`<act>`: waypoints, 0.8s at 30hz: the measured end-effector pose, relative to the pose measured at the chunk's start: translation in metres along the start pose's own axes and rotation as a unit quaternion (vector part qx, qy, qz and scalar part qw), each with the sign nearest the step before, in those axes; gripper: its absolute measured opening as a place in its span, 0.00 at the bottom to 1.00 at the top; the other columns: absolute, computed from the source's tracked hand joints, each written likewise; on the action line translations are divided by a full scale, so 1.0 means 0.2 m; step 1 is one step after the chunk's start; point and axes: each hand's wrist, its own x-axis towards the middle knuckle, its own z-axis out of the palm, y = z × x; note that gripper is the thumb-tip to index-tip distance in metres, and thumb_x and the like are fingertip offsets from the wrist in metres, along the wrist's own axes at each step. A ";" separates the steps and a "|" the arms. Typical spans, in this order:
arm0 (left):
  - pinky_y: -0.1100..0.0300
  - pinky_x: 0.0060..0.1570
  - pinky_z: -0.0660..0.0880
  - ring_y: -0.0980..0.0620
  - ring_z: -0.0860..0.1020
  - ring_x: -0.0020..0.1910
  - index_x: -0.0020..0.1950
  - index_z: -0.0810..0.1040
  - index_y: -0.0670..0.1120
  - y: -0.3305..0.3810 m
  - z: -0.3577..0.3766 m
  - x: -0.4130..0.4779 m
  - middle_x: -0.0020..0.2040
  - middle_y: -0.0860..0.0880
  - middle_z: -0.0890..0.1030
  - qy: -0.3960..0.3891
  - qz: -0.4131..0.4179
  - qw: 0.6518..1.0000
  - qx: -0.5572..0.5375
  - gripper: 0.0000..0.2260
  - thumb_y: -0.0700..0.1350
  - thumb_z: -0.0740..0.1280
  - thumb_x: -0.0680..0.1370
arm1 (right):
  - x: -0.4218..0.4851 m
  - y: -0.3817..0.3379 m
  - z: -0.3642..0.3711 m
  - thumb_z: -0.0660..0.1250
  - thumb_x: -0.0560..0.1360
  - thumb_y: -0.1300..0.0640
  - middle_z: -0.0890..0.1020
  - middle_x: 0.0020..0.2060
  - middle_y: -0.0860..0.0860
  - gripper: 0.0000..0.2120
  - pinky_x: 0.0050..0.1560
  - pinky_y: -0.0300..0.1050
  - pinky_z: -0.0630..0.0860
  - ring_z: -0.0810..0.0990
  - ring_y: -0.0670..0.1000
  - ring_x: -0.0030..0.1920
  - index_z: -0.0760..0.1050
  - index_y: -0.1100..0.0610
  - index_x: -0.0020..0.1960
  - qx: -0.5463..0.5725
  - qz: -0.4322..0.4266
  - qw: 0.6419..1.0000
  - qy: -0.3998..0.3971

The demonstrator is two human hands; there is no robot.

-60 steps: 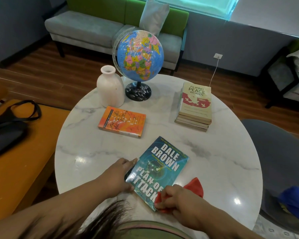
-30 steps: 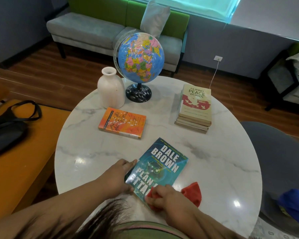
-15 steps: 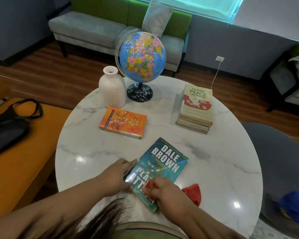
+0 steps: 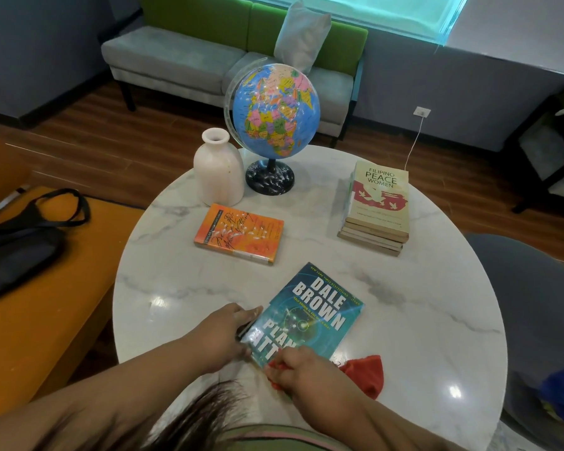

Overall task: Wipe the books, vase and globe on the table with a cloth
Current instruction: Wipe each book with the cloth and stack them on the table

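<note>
Head view, looking down on a round white marble-pattern table [image 4: 404, 320].

Near edge: teal paperback book with "DALE BROWN" in white letters [image 4: 310, 315] lies flat, cover up, turned at a slant to the table edge. Left hand [image 4: 223, 333] rests against the book's left edge, fingers curled at the spine side, steadying it; fingertips partly hidden under the edge, so the exact grip is not clear. Right hand [image 4: 302, 369] is closed on a red cloth [image 4: 363, 375], pressing it onto the lower corner of the teal cover. Most of the cloth trails out to the right of the hand onto the bare table.

Mid table, left of centre: orange paperback book with dark script lettering [image 4: 240, 232], flat, untouched, apart from the teal one.

Right side: stack of paperback books topped by a cream and red cover reading "FILIPINO PEACE WOMEN" [image 4: 376, 203], squared up, well apart from both hands.

Far edge: white ceramic vase with a narrow neck [image 4: 217, 169], upright. Just beside it on the right, a blue globe with multicoloured countries on a dark speckled round base [image 4: 275, 109], tilted on its axis within a clear arc. Vase and globe base look nearly touching.

Off table: black bag [image 4: 17, 242] on an orange bench [image 4: 46, 320] at left; grey and green sofa [image 4: 176, 56] beyond.
</note>
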 end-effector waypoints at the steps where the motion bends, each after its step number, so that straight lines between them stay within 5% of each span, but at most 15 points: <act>1: 0.69 0.50 0.63 0.57 0.68 0.51 0.77 0.60 0.54 0.00 0.00 0.00 0.52 0.54 0.67 0.000 -0.001 1.000 0.000 0.35 0.47 0.73 0.73 | 0.02 0.00 -0.01 0.58 0.81 0.56 0.72 0.61 0.52 0.19 0.57 0.52 0.73 0.71 0.57 0.60 0.67 0.48 0.72 -0.003 -0.002 1.000 0.015; 7: 0.70 0.48 0.62 0.57 0.68 0.50 0.77 0.59 0.54 0.02 0.00 -0.01 0.52 0.53 0.67 0.005 -0.007 1.000 0.008 0.36 0.49 0.72 0.74 | 0.04 0.01 0.03 0.59 0.80 0.57 0.72 0.61 0.52 0.20 0.56 0.53 0.74 0.72 0.57 0.59 0.68 0.47 0.71 -0.014 0.007 1.000 0.013; 9: 0.68 0.48 0.63 0.57 0.68 0.50 0.77 0.60 0.54 0.02 0.00 -0.02 0.52 0.53 0.67 0.009 -0.006 1.000 0.010 0.34 0.49 0.72 0.74 | -0.03 0.03 0.03 0.60 0.81 0.55 0.72 0.60 0.48 0.16 0.58 0.44 0.72 0.71 0.51 0.59 0.70 0.46 0.68 0.000 -0.008 1.000 0.016; 12: 0.67 0.47 0.63 0.56 0.68 0.49 0.76 0.61 0.55 0.02 0.00 -0.02 0.52 0.52 0.68 0.010 -0.009 1.000 0.014 0.34 0.50 0.72 0.74 | -0.02 0.05 -0.04 0.60 0.79 0.44 0.76 0.49 0.42 0.10 0.44 0.28 0.70 0.76 0.42 0.48 0.76 0.47 0.50 0.000 0.024 0.994 0.103; 15: 0.67 0.46 0.63 0.56 0.68 0.48 0.77 0.61 0.55 0.01 0.01 -0.01 0.51 0.52 0.68 0.013 -0.018 1.000 0.017 0.35 0.51 0.72 0.73 | 0.00 0.04 -0.07 0.62 0.80 0.48 0.78 0.48 0.46 0.08 0.47 0.32 0.73 0.78 0.43 0.47 0.76 0.50 0.47 0.062 0.113 0.982 0.139; 18: 0.66 0.45 0.63 0.56 0.69 0.47 0.75 0.64 0.55 0.02 0.01 -0.01 0.48 0.53 0.67 0.015 -0.014 1.000 0.015 0.33 0.52 0.73 0.73 | -0.06 0.01 0.01 0.55 0.81 0.49 0.75 0.57 0.50 0.16 0.62 0.43 0.72 0.74 0.49 0.57 0.74 0.50 0.64 0.043 0.032 0.997 0.055; 22: 0.65 0.46 0.63 0.55 0.68 0.48 0.76 0.63 0.55 0.02 0.01 -0.01 0.49 0.52 0.67 0.013 -0.016 1.000 0.017 0.34 0.51 0.73 0.73 | -0.07 0.07 -0.01 0.63 0.79 0.45 0.79 0.50 0.47 0.07 0.54 0.41 0.76 0.79 0.43 0.48 0.77 0.47 0.50 0.019 0.078 0.985 0.153; 24: 0.65 0.46 0.64 0.55 0.69 0.48 0.75 0.63 0.54 0.03 0.01 -0.01 0.50 0.52 0.67 0.014 -0.015 1.000 0.021 0.33 0.50 0.72 0.73 | -0.07 0.09 -0.03 0.63 0.79 0.49 0.78 0.53 0.45 0.05 0.56 0.40 0.75 0.78 0.43 0.51 0.77 0.43 0.52 0.062 0.133 0.975 0.165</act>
